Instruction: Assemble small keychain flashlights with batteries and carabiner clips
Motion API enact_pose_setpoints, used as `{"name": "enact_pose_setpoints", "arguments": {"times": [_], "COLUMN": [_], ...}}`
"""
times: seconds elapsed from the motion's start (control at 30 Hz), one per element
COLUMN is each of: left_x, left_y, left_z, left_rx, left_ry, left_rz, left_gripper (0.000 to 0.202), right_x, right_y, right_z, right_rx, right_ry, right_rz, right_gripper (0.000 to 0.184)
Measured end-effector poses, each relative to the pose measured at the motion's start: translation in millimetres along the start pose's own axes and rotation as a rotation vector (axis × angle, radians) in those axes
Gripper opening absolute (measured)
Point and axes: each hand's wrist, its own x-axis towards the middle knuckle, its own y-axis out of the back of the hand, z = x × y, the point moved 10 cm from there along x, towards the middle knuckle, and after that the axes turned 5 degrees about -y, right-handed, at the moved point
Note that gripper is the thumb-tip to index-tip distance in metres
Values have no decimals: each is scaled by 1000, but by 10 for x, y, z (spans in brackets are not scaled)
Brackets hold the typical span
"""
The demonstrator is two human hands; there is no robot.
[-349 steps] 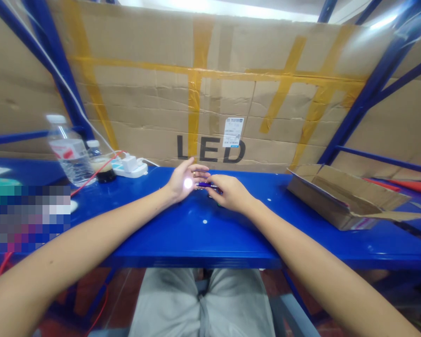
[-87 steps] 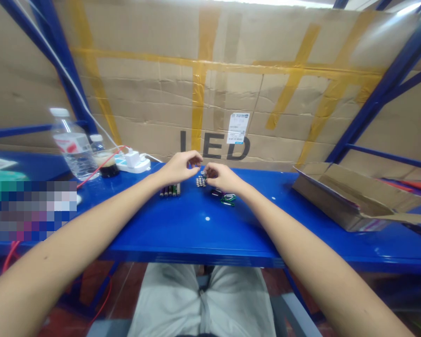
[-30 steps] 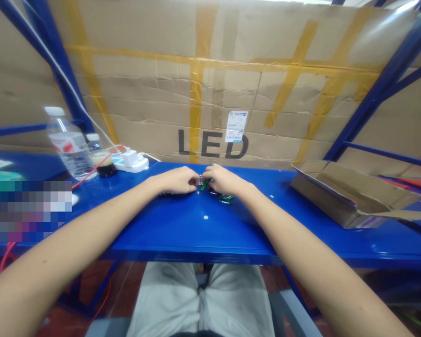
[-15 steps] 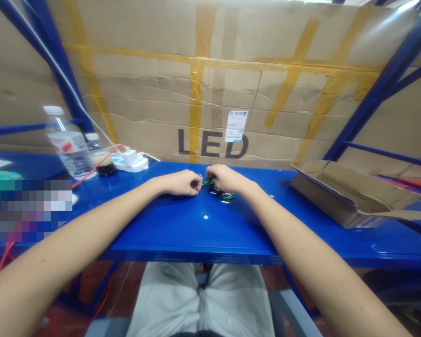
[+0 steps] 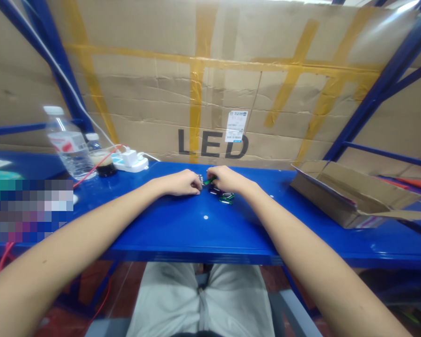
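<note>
My left hand (image 5: 185, 182) is closed above the blue table, its fingertips pinching a short silvery ridged piece (image 5: 201, 179) that looks like a coil or a row of small rings; its kind is too small to make out. Facing it, my right hand (image 5: 226, 178) is closed on a green carabiner (image 5: 209, 180), whose end reaches toward the silvery piece. I cannot tell whether the two are linked. Under the right hand lie dark purplish clips (image 5: 215, 191), partly covered. Several green carabiners (image 5: 226, 198) lie beside them on the table.
An open cardboard box (image 5: 340, 201) stands on the table (image 5: 196, 234) at the right. To the left are a water bottle (image 5: 68, 145), a cup of dark liquid (image 5: 105, 166), a white power strip (image 5: 131, 161) and a red cable. A big cardboard sheet (image 5: 143, 93) closes off the back.
My left fingers have shifted slightly, so that more of the silvery ridged piece shows. The right hand stays almost in place with the green carabiner.
</note>
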Motion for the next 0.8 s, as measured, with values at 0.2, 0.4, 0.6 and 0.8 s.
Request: {"name": "enact_pose_setpoints", "arguments": {"times": [0.2,0.4,0.6,0.8], "left_x": [-2,-25,-98,-105], "left_y": [-16,317,446,420], "left_z": [9,222,422,440], "left_rx": [47,260,384,448], "left_ry": [30,-84,-247,-286], "left_rz": [-16,272,472,490], "left_gripper": [15,15,21,21], "right_x": [6,54,87,101], "right_y": [23,46,6,26], "right_z": [39,111,69,56], "right_rx": [50,232,476,562], "right_ry": [3,-6,28,39], "right_rz": [26,64,23,43], "right_gripper": [30,25,20,18]}}
